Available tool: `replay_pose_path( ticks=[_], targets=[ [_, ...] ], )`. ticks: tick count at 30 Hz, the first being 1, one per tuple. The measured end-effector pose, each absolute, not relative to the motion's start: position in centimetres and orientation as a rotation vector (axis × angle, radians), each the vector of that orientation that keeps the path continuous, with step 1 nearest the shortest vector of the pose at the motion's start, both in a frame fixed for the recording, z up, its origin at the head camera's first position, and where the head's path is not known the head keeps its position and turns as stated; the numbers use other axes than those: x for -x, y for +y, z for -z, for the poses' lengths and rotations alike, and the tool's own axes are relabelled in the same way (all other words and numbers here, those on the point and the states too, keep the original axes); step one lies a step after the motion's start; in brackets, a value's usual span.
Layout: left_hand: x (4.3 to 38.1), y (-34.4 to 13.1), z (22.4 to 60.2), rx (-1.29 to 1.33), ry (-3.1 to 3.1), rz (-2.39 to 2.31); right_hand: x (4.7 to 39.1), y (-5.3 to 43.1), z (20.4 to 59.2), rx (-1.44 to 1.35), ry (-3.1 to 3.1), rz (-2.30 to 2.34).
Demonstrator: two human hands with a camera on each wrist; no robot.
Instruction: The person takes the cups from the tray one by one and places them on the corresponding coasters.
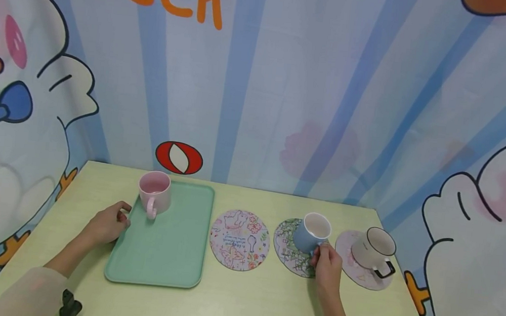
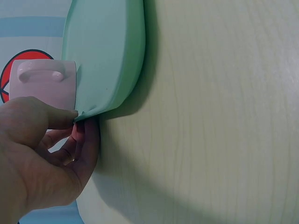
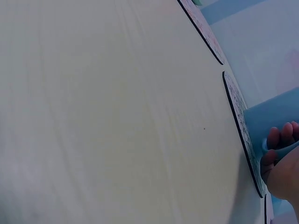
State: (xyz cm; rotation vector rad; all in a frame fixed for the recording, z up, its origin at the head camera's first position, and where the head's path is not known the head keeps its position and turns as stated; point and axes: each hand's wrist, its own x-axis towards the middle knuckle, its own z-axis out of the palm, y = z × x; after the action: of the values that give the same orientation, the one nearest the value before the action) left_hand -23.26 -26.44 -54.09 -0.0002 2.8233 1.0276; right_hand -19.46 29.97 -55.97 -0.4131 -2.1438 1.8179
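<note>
My left hand pinches the left rim of a mint-green tray, thumb on top and fingers beneath, as the left wrist view shows. On the tray's back left corner stands a pink mug, its handle toward me. My right hand holds the handle of a blue mug, fingers curled round it. That mug is upright on a round coaster with a green floral print. In the right wrist view, only part of the blue mug shows at the right edge.
A white mug with a black-trimmed handle stands on a pink round coaster at the right. Between tray and blue mug lies a round patterned coaster. Behind the table hangs a striped duck-print curtain.
</note>
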Motion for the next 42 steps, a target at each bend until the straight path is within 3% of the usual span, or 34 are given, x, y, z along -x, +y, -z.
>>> replay_pose_path(
  ticks=[42],
  targets=[
    [23.3, -26.5, 54.1, -0.011, 2.821, -1.034, 18.9, 33.6, 53.5, 0.215, -2.422, -1.719]
  ],
)
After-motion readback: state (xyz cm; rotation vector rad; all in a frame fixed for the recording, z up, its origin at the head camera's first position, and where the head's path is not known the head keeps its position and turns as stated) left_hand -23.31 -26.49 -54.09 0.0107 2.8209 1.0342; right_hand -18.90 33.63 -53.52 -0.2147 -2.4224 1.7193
